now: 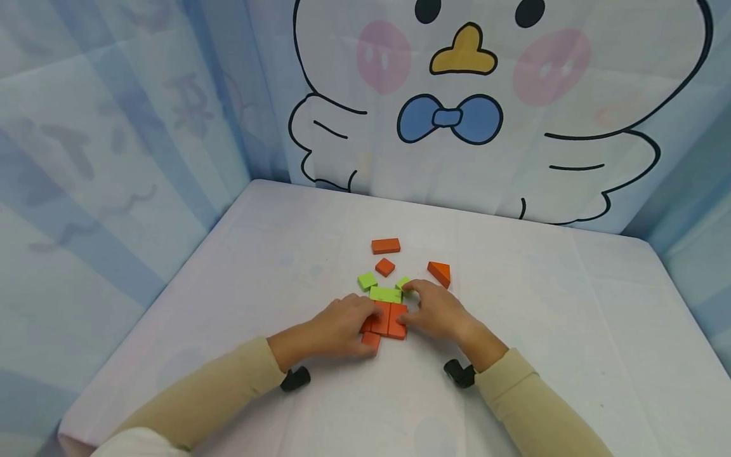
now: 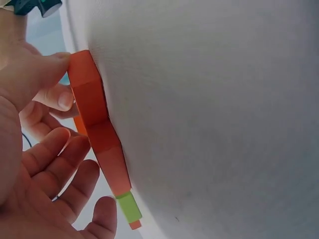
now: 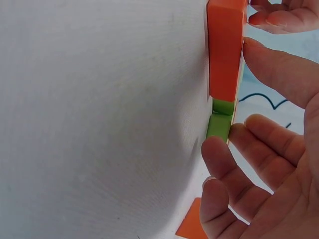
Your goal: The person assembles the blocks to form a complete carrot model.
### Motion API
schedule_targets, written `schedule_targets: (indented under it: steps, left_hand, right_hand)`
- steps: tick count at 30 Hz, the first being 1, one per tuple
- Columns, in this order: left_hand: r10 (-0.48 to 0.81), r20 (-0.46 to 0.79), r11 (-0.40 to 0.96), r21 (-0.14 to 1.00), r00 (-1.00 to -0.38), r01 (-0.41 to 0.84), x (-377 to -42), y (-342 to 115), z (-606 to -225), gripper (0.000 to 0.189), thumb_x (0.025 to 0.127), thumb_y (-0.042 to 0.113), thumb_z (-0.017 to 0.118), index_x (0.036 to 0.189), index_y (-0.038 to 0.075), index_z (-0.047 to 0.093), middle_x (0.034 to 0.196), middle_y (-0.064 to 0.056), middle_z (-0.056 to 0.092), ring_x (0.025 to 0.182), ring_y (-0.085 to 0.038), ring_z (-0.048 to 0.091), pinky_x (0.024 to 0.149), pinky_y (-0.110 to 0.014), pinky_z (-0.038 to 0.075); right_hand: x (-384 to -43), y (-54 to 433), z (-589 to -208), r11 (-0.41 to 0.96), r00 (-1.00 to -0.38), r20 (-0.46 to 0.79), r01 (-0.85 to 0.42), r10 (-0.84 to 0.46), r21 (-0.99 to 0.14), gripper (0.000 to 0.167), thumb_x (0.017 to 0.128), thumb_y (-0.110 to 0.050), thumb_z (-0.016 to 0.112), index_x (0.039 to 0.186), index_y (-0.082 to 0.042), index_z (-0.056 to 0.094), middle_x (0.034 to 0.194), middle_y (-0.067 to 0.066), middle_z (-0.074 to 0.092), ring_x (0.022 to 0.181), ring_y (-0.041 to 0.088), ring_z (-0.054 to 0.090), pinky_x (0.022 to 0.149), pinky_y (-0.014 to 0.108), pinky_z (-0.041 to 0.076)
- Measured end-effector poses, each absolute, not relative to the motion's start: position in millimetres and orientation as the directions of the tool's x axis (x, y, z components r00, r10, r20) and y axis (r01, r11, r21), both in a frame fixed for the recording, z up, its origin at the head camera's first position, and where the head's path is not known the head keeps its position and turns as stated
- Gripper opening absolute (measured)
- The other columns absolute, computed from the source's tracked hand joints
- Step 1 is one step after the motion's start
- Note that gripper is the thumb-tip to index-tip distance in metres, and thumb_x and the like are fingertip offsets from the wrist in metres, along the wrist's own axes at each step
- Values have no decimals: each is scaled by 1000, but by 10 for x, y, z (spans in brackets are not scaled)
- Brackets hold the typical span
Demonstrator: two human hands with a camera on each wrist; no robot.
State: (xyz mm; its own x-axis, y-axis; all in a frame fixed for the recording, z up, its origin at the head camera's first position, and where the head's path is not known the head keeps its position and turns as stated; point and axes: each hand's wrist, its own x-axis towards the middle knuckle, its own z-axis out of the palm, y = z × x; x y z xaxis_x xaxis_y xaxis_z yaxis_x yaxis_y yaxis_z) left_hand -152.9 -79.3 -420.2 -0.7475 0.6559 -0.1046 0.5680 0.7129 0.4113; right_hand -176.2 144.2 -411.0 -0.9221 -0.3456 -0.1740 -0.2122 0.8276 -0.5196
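Flat orange and green blocks lie against one another on the table. Orange rectangular blocks (image 1: 397,329) stand side by side below a green rectangular block (image 1: 384,294), and a small orange block (image 1: 372,341) adjoins their lower left. My left hand (image 1: 339,325) touches that small block with the thumb; its other fingers reach loosely over the orange blocks. On the far side, my right hand (image 1: 440,311) has its thumb at the edge of the rightmost orange block. Its fingers touch a small green block (image 3: 219,125) at the upper right, partly hidden in the head view.
A small green block (image 1: 367,281) sits at the group's upper left. Beyond it lie an orange square block (image 1: 385,267), an orange rectangular block (image 1: 386,246) and an orange triangular block (image 1: 440,273). A printed curtain (image 1: 448,165) hangs behind the white-covered table (image 1: 537,317).
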Motion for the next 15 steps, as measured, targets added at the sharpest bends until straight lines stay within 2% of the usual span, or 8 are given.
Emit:
schedule_targets:
  steps: [9,15]
  left_hand:
    - [646,-125,696,503,-753,513,-1541,-770,-4223,50,86,25,78,129,8,57,120,-1,58,110,-17,49,91,-27,47]
    - [633,-138,685,557,-762,469,-1549,-757,-4220,53,86,21,80,130,6,56,119,-1,58,102,-15,50,84,-25,48]
  right_hand:
    - [-1756,1446,-4110,821,-921,-163,-222,-353,-526,60,87,-29,80,136,-3,57,137,12,57,124,31,54,103,49,44]
    - [-1760,1454,-4116,820,-921,-172,-212,-350,-532,59,88,-28,79,137,-4,57,138,12,56,124,31,54,103,50,44]
